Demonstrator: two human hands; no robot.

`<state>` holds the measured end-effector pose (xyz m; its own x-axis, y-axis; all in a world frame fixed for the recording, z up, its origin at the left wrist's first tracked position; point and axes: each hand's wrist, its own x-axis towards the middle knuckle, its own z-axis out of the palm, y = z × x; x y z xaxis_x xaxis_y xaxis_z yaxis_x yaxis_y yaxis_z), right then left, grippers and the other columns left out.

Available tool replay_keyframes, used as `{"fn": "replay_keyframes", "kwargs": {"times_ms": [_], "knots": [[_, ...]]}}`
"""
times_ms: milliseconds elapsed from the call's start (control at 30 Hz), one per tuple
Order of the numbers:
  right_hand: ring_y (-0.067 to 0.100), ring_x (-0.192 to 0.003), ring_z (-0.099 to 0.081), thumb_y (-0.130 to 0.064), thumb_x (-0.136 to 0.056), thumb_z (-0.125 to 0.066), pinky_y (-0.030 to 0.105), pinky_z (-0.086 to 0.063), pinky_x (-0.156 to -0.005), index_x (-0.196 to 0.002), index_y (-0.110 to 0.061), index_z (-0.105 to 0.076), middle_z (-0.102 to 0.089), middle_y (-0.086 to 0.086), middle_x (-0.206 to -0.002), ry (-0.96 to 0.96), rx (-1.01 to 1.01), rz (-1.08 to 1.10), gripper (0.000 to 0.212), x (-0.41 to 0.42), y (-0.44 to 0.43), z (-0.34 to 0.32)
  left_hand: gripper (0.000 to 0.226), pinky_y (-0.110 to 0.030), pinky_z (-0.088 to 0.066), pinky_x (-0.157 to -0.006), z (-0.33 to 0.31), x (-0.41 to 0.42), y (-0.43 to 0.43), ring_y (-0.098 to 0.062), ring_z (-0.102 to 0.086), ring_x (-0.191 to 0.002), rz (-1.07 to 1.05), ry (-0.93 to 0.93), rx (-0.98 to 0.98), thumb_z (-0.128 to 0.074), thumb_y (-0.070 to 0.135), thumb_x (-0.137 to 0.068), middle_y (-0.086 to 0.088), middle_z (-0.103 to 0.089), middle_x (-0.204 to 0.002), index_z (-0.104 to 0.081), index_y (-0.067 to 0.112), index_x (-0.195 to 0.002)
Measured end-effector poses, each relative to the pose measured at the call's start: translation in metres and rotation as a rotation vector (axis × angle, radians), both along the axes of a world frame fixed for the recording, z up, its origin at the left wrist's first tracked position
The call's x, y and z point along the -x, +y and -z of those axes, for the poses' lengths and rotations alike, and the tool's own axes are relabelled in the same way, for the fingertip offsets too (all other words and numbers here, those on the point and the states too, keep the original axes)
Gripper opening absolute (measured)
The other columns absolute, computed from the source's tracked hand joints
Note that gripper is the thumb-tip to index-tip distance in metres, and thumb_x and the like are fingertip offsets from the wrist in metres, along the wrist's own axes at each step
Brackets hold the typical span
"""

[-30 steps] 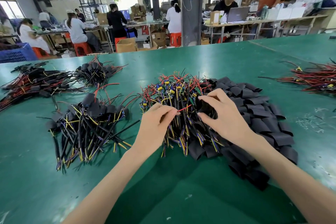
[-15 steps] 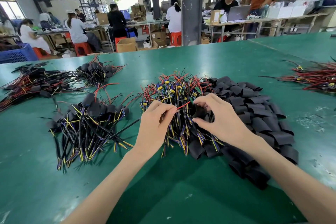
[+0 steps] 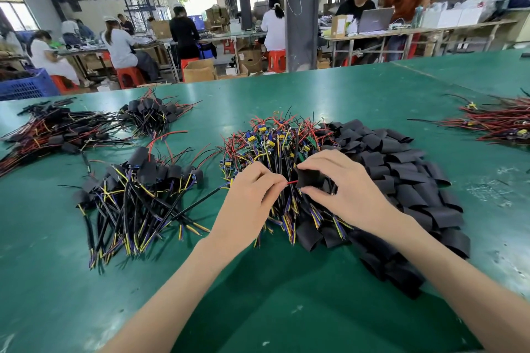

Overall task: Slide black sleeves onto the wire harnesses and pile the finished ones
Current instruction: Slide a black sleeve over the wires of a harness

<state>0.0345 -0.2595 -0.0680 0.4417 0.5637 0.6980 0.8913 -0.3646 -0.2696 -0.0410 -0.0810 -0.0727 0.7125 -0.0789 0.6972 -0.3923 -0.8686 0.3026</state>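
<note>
My left hand (image 3: 252, 195) pinches a wire harness by its red wire (image 3: 292, 182). The wire's tip enters a black sleeve (image 3: 308, 178) pinched between thumb and fingers of my right hand (image 3: 347, 189). Both hands hover over the heap of bare harnesses (image 3: 275, 149) with blue and yellow connectors at mid-table. A spread of loose black sleeves (image 3: 401, 178) lies just right of that heap. A pile of sleeved harnesses (image 3: 137, 195) rests to the left.
The green table (image 3: 286, 309) also carries more sleeved harness piles at far left (image 3: 57, 132) and back left (image 3: 152, 114), and a red wire bundle (image 3: 499, 123) at the right edge. People work at benches beyond the table's far edge.
My right hand lifted a black sleeve off the spread and brought it toward the left hand. The red wire's end now meets the sleeve opening.
</note>
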Motion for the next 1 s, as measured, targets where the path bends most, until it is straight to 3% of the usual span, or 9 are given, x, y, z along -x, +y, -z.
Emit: {"fn": "replay_keyframes", "kwargs": {"times_ms": [267, 367, 467, 533, 633, 700, 767, 833, 1000], "knots": [[0.022, -0.075, -0.062, -0.012, -0.079, -0.070, 0.035, -0.047, -0.072, -0.087, -0.008, -0.071, -0.067, 0.002, -0.082, -0.147, 0.016, 0.003, 0.009, 0.007, 0.009, 0.005, 0.034, -0.003, -0.028, -0.089, 0.003, 0.005, -0.004, 0.001, -0.042, -0.093, 0.127, 0.129, 0.142, -0.041, -0.003, -0.090, 0.000, -0.040, -0.099, -0.042, -0.001, -0.124], [0.020, -0.071, -0.063, -0.006, -0.076, -0.073, 0.031, -0.047, -0.069, -0.082, -0.007, -0.072, -0.069, 0.001, -0.078, -0.071, -0.105, 0.060, 0.006, 0.007, 0.007, 0.000, 0.044, -0.020, -0.033, -0.097, 0.000, 0.005, 0.007, -0.010, -0.046, -0.104, 0.108, 0.177, 0.062, -0.053, 0.022, -0.090, 0.000, -0.046, -0.116, -0.042, 0.010, -0.131], [0.006, -0.069, -0.057, -0.001, -0.073, -0.076, 0.013, -0.044, -0.069, -0.079, -0.005, -0.072, -0.068, 0.000, -0.075, 0.009, -0.270, 0.104, 0.008, 0.003, 0.000, -0.008, 0.058, -0.030, -0.024, -0.100, -0.001, 0.000, 0.031, -0.013, -0.035, -0.120, -0.093, 0.220, -0.138, -0.059, 0.048, -0.081, 0.004, -0.045, -0.127, -0.048, 0.018, -0.129], [0.004, -0.071, -0.057, 0.001, -0.073, -0.076, 0.007, -0.041, -0.070, -0.079, -0.004, -0.073, -0.067, -0.002, -0.075, 0.072, -0.352, 0.127, 0.009, 0.000, -0.005, -0.012, 0.044, -0.031, -0.025, -0.098, 0.000, -0.003, 0.043, -0.014, -0.039, -0.113, -0.171, 0.307, -0.187, -0.064, 0.045, -0.083, 0.009, -0.050, -0.115, -0.057, 0.020, -0.119], [0.004, -0.072, -0.059, 0.000, -0.074, -0.075, 0.007, -0.042, -0.068, -0.080, -0.007, -0.074, -0.066, -0.007, -0.075, 0.140, -0.388, 0.157, 0.008, -0.002, -0.009, -0.015, 0.012, -0.038, -0.040, -0.090, 0.001, -0.005, 0.049, -0.012, -0.051, -0.085, -0.093, 0.339, -0.059, -0.064, 0.025, -0.090, 0.014, -0.054, -0.084, -0.065, 0.014, -0.093], [0.001, -0.072, -0.058, 0.000, -0.074, -0.075, 0.005, -0.041, -0.069, -0.079, -0.006, -0.073, -0.065, -0.007, -0.075, 0.146, -0.371, 0.158, 0.008, -0.004, -0.010, -0.015, 0.004, -0.025, -0.044, -0.080, -0.002, -0.003, 0.047, -0.005, -0.053, -0.075, -0.048, 0.361, 0.070, -0.064, 0.019, -0.089, 0.016, -0.057, -0.076, -0.065, 0.015, -0.087], [0.006, -0.071, -0.059, 0.000, -0.074, -0.075, 0.010, -0.042, -0.069, -0.080, -0.005, -0.072, -0.066, -0.003, -0.076, 0.122, -0.305, 0.131, 0.009, -0.008, -0.012, -0.015, 0.005, -0.009, -0.040, -0.070, -0.006, -0.002, 0.044, 0.003, -0.055, -0.068, -0.004, 0.386, 0.208, -0.068, 0.013, -0.086, 0.016, -0.060, -0.073, -0.064, 0.016, -0.085], [0.017, -0.075, -0.060, -0.002, -0.075, -0.075, 0.018, -0.042, -0.072, -0.085, -0.004, -0.070, -0.066, 0.003, -0.080, 0.078, -0.174, 0.112, 0.012, -0.013, -0.014, -0.012, 0.008, -0.004, -0.039, -0.068, -0.009, -0.001, 0.042, 0.008, -0.056, -0.067, 0.014, 0.408, 0.276, -0.068, 0.011, -0.086, 0.015, -0.064, -0.075, -0.064, 0.019, -0.085], [0.023, -0.098, -0.059, -0.017, -0.077, -0.077, 0.031, -0.045, -0.089, -0.104, -0.007, -0.067, -0.064, 0.005, -0.102, 0.002, 0.060, 0.100, 0.031, -0.016, -0.013, 0.000, 0.019, -0.014, -0.038, -0.058, -0.015, 0.001, 0.043, 0.000, -0.047, -0.051, 0.015, 0.397, 0.350, -0.061, 0.013, -0.090, 0.016, -0.064, -0.062, -0.063, 0.025, -0.076]]}}
